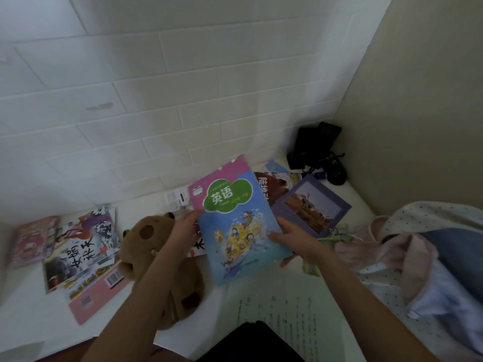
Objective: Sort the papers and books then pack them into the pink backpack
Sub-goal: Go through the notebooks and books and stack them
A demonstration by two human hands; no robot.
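Currently blue English textbook [240, 226] is held between both hands above the brown plush bear's right side, long axis running away from the person, left hand [184, 228] and right hand [292, 237] each pinching a side edge; pink backpack not identifiable.

A soft toy, dark gadgets and bedding by a tiled wall

A brown teddy bear [146, 246] lies on the white bed [31, 309]. Black devices [311, 145] with tangled cords [334, 168] sit in the far corner against the white tiled wall [156, 87]. A dotted blanket [431, 218] is bunched at the right.
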